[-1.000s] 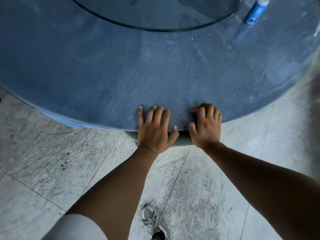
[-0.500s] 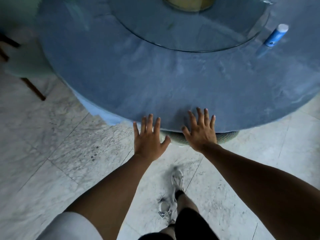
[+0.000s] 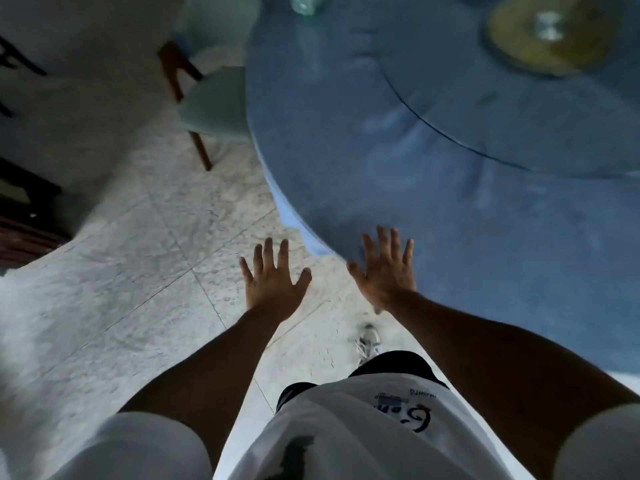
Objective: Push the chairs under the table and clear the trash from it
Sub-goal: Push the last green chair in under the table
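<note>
A big round table (image 3: 346, 161) with a blue cloth fills the upper right. Two pale green chairs stand at its far left side: one (image 3: 214, 102) with dark wooden legs sits partly out from the table, another (image 3: 221, 19) lies behind it. My left hand (image 3: 273, 282) hangs over the floor with fingers spread, holding nothing. My right hand (image 3: 388, 268) is spread flat over the table's near edge, also holding nothing. A clear, blurred bottle-like thing (image 3: 303, 3) stands at the table's top edge.
A round glass turntable (image 3: 485, 133) covers the table's middle, with a yellowish round base (image 3: 540, 39) under it. Grey marble floor (image 3: 138, 254) spreads to the left. Dark furniture (image 3: 24, 216) stands at the far left edge. My shoe (image 3: 369, 342) shows below the hands.
Both hands have let go of the woven chair back, which is out of sight now. The view has swung left along the table, and the green chairs have come into view.
</note>
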Available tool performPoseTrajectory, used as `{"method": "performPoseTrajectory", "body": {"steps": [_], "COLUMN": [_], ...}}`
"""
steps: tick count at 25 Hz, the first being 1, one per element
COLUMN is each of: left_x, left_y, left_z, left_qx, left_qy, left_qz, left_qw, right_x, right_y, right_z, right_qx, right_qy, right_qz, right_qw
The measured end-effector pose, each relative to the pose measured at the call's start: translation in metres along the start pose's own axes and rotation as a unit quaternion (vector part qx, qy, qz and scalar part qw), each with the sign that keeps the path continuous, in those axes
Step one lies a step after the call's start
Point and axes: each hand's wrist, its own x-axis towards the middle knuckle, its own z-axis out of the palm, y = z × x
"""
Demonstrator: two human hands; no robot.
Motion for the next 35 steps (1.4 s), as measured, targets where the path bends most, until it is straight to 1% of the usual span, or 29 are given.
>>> {"method": "performPoseTrajectory", "body": {"steps": [4, 7, 10, 13, 18, 22, 26, 31, 35], "left_x": [0.025, 0.051, 0.088, 0.134, 0.207, 0.269, 0.322, 0.425, 0.501], "left_y": [-0.03, -0.054, -0.097, -0.157, -0.258, -0.33, -0.378, -0.433, -0.474], "left_z": [-0.019, -0.033, -0.044, -0.058, -0.096, -0.124, -0.137, -0.163, -0.196], "left_qx": [-0.031, -0.049, -0.068, -0.073, -0.076, -0.069, -0.074, -0.056, -0.044], "left_qy": [0.002, 0.014, 0.022, 0.022, 0.025, 0.015, 0.007, 0.001, -0.002], "left_qz": [-0.082, -0.113, -0.137, -0.138, -0.111, -0.093, -0.094, -0.101, -0.113], "left_qw": [0.996, 0.992, 0.988, 0.988, 0.991, 0.993, 0.993, 0.993, 0.993], "right_x": [0.06, 0.102, 0.148, 0.195, 0.254, 0.307, 0.364, 0.475, 0.557], "right_y": [-0.054, -0.098, -0.149, -0.206, -0.291, -0.36, -0.41, -0.481, -0.537], "right_z": [-0.019, -0.029, -0.03, -0.029, -0.031, -0.037, -0.039, -0.033, -0.045], "right_qx": [-0.017, -0.028, -0.047, -0.056, -0.063, -0.068, -0.071, -0.061, -0.043], "right_qy": [-0.007, -0.016, -0.023, -0.023, -0.021, -0.02, -0.033, -0.031, -0.051], "right_qz": [-0.066, -0.102, -0.116, -0.118, -0.066, -0.048, -0.047, -0.067, -0.07], "right_qw": [0.998, 0.994, 0.992, 0.991, 0.996, 0.996, 0.996, 0.995, 0.995]}}
